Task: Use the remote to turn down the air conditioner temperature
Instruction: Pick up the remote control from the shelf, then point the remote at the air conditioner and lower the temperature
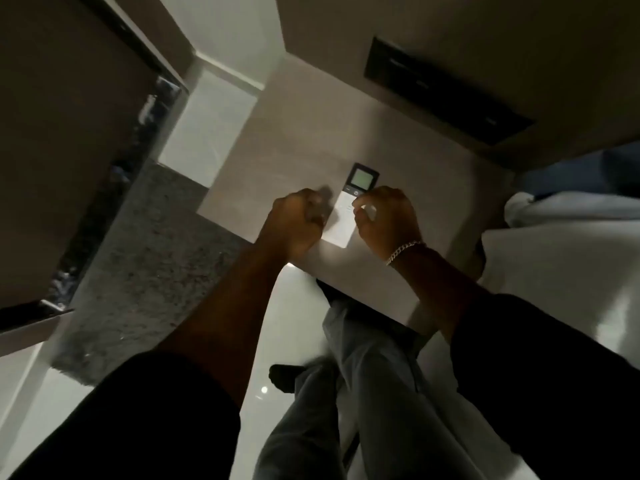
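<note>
A white remote (pixel 349 211) with a dark top and a lit grey screen lies flat on a pale bedside table top (pixel 294 161). My left hand (pixel 298 223) is curled into a fist just left of the remote, resting near the table's front edge. My right hand (pixel 384 220), with a silver chain bracelet on the wrist, hovers over the remote's right side, fingers bent toward its buttons and covering part of its edge. Whether those fingers touch the remote I cannot tell. No air conditioner is in view.
A black panel (pixel 446 95) is set in the wall behind the table. A bed with white sheets (pixel 568 271) lies to the right. A dark-framed door (pixel 69 150) and a speckled stone strip (pixel 145 265) are on the left. Glossy white floor and my grey trousers (pixel 381 393) are below.
</note>
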The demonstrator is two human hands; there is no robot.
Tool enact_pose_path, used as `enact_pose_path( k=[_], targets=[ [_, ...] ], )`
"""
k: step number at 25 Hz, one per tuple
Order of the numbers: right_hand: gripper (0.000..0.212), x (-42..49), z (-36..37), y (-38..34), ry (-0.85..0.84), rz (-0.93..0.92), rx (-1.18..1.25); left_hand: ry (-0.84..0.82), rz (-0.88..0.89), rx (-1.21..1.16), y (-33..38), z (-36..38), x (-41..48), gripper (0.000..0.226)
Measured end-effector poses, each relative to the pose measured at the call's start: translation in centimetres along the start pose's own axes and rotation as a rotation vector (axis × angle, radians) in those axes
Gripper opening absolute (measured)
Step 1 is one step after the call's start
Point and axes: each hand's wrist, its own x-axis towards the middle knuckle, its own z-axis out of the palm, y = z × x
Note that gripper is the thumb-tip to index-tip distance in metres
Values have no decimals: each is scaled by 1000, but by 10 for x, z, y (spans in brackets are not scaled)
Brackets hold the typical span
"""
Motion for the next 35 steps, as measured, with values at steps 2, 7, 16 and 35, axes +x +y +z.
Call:
enact_pose_path(
  k=[2,7,16,35],
  targets=[
    [23,11,18,24,63,76,43,-58,-3,43,-6,28,26,35],
    [32,21,69,45,163,218,186,32,-23,-46,-8,77,59,12],
    [44,12,76,10,182,189,351,-28,-409,-677,-32,68,37,14],
    [31,-108,-138,-486,-217,-586,803,999,98,-950,13,-379,-299,21]
  ],
)
